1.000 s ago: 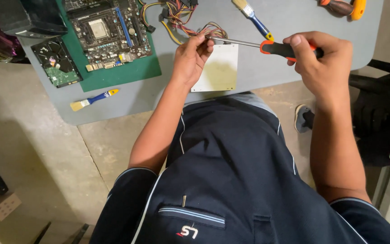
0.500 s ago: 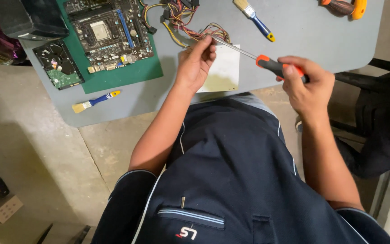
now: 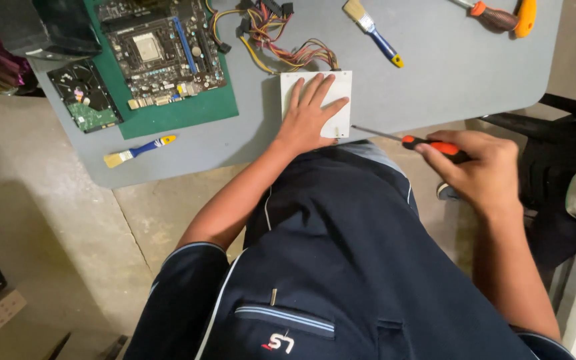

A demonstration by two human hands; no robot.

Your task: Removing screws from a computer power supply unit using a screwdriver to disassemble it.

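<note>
My left hand (image 3: 309, 110) lies flat, fingers spread, on top of a white metal power supply box (image 3: 341, 83) at the near edge of the grey table (image 3: 435, 87). A bundle of coloured wires (image 3: 281, 40) runs out of the box's far side. My right hand (image 3: 481, 170) is off the table's edge, closed round an orange and black screwdriver (image 3: 428, 144). Its thin shaft points left toward the box's near right corner without touching it.
A motherboard (image 3: 161, 50) lies on a green mat (image 3: 188, 110) at the far left, with a hard drive (image 3: 88, 97) beside it. Two small brushes (image 3: 138, 150) (image 3: 371, 30) and another orange-handled tool (image 3: 501, 13) lie on the table. A dark chair (image 3: 561, 147) stands at the right.
My left hand has come down from pinching the screwdriver's tip to lying flat on the white box. My right hand has drawn the screwdriver back and down, off the table.
</note>
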